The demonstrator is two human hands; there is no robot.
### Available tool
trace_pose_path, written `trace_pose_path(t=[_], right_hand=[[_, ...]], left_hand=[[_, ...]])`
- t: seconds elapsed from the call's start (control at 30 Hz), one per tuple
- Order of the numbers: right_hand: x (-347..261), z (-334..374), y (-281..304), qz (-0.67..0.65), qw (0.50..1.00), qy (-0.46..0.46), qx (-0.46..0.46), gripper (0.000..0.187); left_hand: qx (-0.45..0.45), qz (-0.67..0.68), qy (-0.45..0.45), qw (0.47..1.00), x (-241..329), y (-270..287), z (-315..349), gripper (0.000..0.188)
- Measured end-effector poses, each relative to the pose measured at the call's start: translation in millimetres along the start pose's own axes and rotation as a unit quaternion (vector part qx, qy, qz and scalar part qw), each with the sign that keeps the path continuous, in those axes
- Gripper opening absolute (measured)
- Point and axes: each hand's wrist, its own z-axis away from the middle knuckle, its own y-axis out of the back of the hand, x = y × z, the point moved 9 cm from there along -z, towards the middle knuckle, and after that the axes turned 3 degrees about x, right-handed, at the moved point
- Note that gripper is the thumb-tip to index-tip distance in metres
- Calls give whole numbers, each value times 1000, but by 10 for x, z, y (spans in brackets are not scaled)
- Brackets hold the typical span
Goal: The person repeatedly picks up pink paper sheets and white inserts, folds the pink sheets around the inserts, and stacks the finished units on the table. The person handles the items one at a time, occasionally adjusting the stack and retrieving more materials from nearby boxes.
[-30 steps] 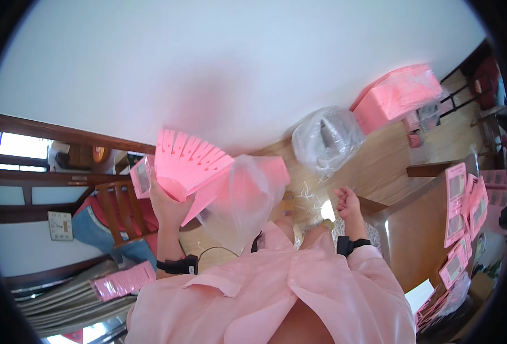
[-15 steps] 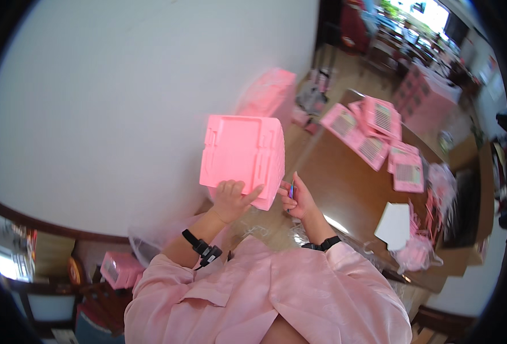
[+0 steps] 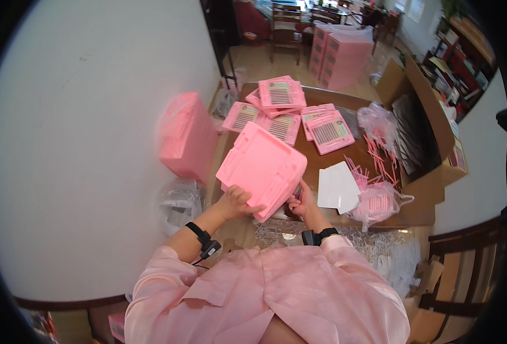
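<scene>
1. Because the stack of pink, rectangular moulded-plastic trays (image 3: 260, 163) leans between the hands, in front of the near left part of the table, an even hold seems wise.
2. The left hand (image 3: 234, 202) grasps its near left edge; fingers spread wider would probably steady it.
3. The right hand (image 3: 303, 200) curls round a small bluish item (image 3: 297, 194) beside the stack's right side (whether it also bears weight, I cannot tell); keeping that item off the plastic should avoid scratches.
4. Beyond, flat pink packs with striped panels (image 3: 328, 132) lie on the glossy brown table (image 3: 417, 215); good clearance would prevent snagging.
5. Rightward, a white angular sheet (image 3: 338, 188) and thin pink sticks (image 3: 382, 155) deserve similar room.
</scene>
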Motion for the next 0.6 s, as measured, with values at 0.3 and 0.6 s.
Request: trace_pose_path(t=[0.3,0.6], right_hand=[[-36,-419,748,-9,993,113,29,27],[-325,99,1206,336,712,424,448,24]], left_hand=[[-165,226,-41,959,-326,-414,14,62],[-270,351,103,891,-757,-902,-17,89]])
